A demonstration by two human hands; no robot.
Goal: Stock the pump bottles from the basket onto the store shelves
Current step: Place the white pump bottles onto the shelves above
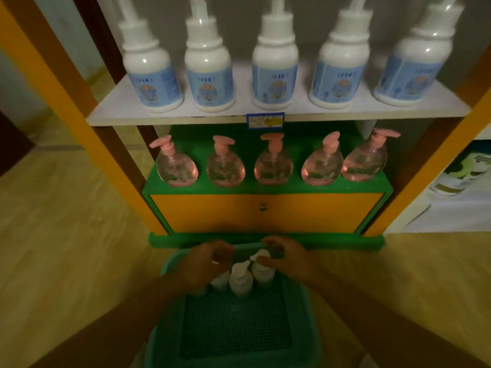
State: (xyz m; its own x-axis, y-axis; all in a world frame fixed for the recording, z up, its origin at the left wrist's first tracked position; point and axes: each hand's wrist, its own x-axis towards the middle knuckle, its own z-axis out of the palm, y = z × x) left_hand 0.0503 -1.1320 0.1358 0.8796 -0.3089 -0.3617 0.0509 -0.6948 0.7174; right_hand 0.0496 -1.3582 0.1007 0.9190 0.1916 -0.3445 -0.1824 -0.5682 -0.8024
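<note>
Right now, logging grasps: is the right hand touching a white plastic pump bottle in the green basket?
Touching. The head view shows the right hand with fingers curled over the white plastic pump bottle's top.

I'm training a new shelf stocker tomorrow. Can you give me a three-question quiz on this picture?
1. How many pink pump bottles stand on the green shelf?
2. True or false: the white shelf holds five white bottles.
3. Where are both hands: A) in the basket at its small white bottles, B) on the price tag?

Key: 1. five; 2. true; 3. A
</note>
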